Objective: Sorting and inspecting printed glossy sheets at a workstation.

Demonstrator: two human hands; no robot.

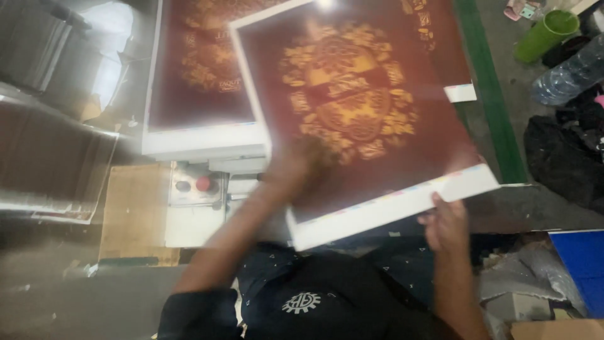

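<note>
A large maroon printed sheet with a gold ornamental medallion and white margins is shown held tilted above a stack of like maroon sheets that lies on the worktop. The left hand is laid on the printed face near the lower left of the sheet; motion blur hides whether its fingers are spread or closed. The right hand is set at the lower right corner, its fingers curled up against the white margin so that the edge is pinched. A control panel with a red round button is seen just below the stack. A green plastic cup and a clear plastic bottle lie well apart on the floor, to the right of a green strip.

For the lifting to be done well, the sheet is best carried by its margins only, with both hands kept level so that no crease is formed; the printed face is judged liable to smudging where the left hand presses it.
</note>
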